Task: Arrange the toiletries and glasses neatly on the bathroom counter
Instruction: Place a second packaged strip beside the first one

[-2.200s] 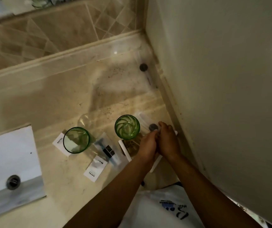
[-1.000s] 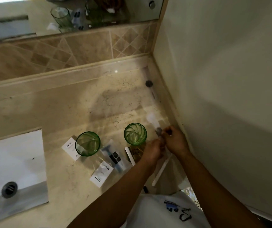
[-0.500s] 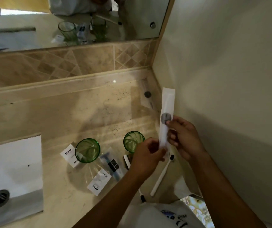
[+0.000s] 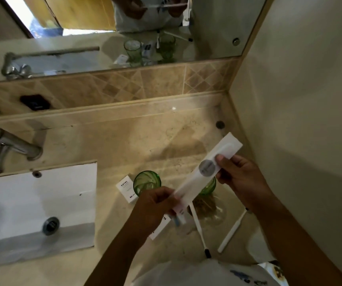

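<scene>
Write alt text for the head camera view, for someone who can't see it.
Two bare hands, left hand and right hand, hold a long white packet with a round grey sticker above a beige bathroom counter. Below stand two green glasses, with a small hotel box and two white toothbrushes lying nearby; a white sink sits left.

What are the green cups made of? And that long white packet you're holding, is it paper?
The green cups look like glass: see-through, shiny, with the counter showing through them. The long white packet, held by the left hand and right hand, looks like matte paper with a round grey sticker; it could be thin plastic, hard to tell.
</scene>
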`<action>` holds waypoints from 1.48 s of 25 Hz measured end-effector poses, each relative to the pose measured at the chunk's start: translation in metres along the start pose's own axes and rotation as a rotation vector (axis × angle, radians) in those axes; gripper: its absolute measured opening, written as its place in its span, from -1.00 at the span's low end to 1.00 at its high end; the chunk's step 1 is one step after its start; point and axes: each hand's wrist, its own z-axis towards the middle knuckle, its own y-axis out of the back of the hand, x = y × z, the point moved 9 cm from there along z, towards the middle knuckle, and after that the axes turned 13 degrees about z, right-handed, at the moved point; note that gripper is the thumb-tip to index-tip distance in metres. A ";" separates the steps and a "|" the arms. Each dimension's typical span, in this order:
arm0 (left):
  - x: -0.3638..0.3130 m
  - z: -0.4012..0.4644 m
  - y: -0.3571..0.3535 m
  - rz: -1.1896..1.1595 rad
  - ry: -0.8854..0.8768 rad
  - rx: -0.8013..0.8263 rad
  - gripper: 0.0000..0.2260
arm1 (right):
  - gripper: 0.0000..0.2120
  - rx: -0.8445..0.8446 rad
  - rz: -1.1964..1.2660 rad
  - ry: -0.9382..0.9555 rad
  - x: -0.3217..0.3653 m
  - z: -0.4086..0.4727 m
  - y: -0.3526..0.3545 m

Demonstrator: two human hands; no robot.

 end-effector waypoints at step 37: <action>-0.040 0.319 -0.030 1.084 -0.279 -0.175 -0.69 | -0.76 -0.378 -0.959 0.083 -0.047 0.162 0.082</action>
